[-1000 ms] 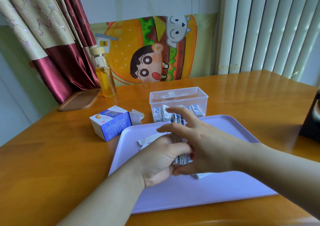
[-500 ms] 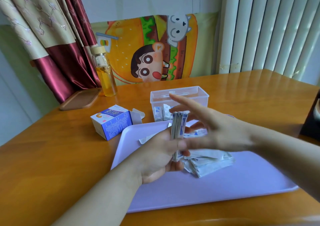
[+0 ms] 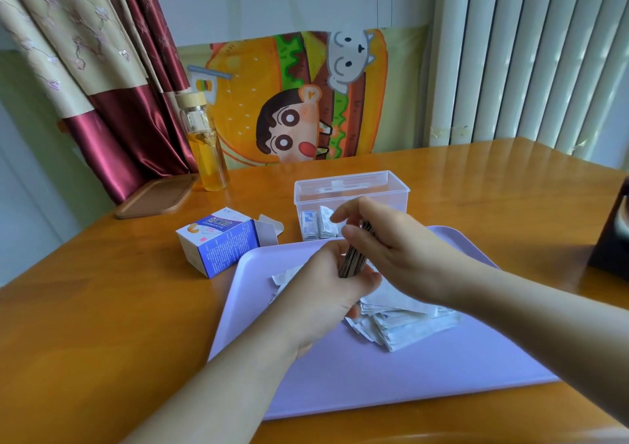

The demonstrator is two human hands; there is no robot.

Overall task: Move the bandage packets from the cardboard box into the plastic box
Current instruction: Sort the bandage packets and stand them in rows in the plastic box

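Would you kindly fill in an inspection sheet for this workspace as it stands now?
Surface: wooden table with a lilac tray on it.
Job's things: cardboard box on its side, flap open, left of the tray; clear plastic box open behind the tray, with some upright packets inside; loose heap of packets on the tray.
Clutter: bottle of yellow liquid, brown board, dark object at the right edge.
Grips: left hand and right hand both hold one stack of packets above the tray.
Cables: nothing seen on the table.
Surroundings: curtain, cartoon burger cloth, vertical blinds.
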